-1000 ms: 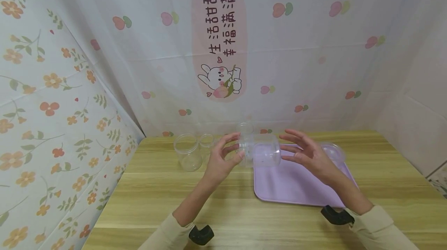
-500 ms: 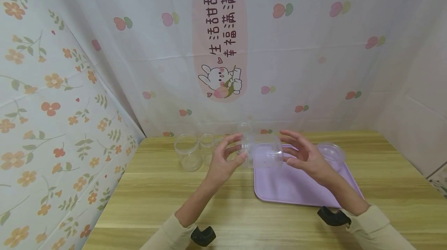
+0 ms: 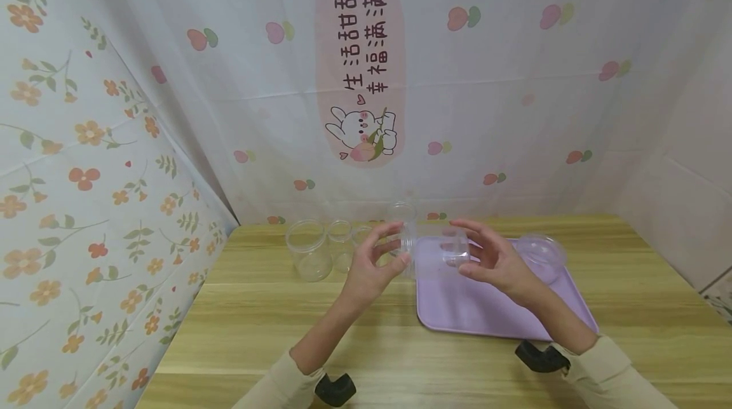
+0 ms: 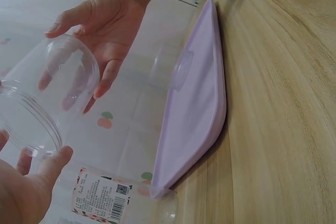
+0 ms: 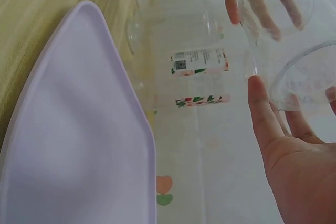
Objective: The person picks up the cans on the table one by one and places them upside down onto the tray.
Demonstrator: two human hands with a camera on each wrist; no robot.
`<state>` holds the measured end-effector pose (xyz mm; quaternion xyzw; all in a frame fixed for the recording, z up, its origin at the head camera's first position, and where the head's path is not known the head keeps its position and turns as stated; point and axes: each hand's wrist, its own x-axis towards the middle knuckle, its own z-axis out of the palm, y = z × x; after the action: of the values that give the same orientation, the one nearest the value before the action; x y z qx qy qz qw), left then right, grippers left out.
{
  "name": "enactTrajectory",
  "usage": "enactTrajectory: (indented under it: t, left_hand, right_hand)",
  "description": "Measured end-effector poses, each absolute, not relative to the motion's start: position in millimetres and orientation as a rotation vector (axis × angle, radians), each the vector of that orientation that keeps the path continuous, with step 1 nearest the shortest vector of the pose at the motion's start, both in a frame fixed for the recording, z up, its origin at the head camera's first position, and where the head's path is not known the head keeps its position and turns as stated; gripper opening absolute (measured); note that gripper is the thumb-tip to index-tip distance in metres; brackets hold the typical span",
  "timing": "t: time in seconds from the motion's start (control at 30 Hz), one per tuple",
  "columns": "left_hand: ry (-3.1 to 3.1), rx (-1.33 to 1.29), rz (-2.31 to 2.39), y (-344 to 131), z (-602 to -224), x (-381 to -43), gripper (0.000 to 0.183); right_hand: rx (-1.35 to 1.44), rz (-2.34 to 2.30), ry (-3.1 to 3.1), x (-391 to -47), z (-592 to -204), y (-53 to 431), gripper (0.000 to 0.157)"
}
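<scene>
A clear jar [image 3: 431,255] is held sideways over the left part of a lilac tray [image 3: 486,310], between both hands. My left hand [image 3: 370,271] grips its ridged mouth end, thumb at the near side. At the other end, my right hand [image 3: 503,263] has thumb and fingers around the rounded base. In the left wrist view the jar [image 4: 65,74] shows its screw ridges near the left fingertips. Through the clear wall of the jar [image 5: 281,35], fingers show in the right wrist view.
Several clear jars stand behind left: a wide jar [image 3: 309,260], a slimmer jar [image 3: 341,250], and a tall jar [image 3: 402,211] behind my left hand. A barcode label [image 4: 102,195] shows on one. A round clear piece [image 3: 540,255] rests at the tray's back right.
The jar and my left hand have shifted slightly right. My right hand has come in from beside the base to grip around it.
</scene>
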<state>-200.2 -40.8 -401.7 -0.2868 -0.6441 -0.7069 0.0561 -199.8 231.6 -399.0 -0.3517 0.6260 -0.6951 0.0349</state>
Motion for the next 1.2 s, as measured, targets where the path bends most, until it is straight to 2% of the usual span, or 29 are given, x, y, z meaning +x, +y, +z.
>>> enactTrajectory:
  t: [1.2]
  left_hand:
    - [-2.117, -0.861, -2.211, -47.7, -407.0, -196.3, 0.056]
  right_hand:
    - [-1.080, -2.085, 1.966, -198.6, -408.2, 235.1, 0.069]
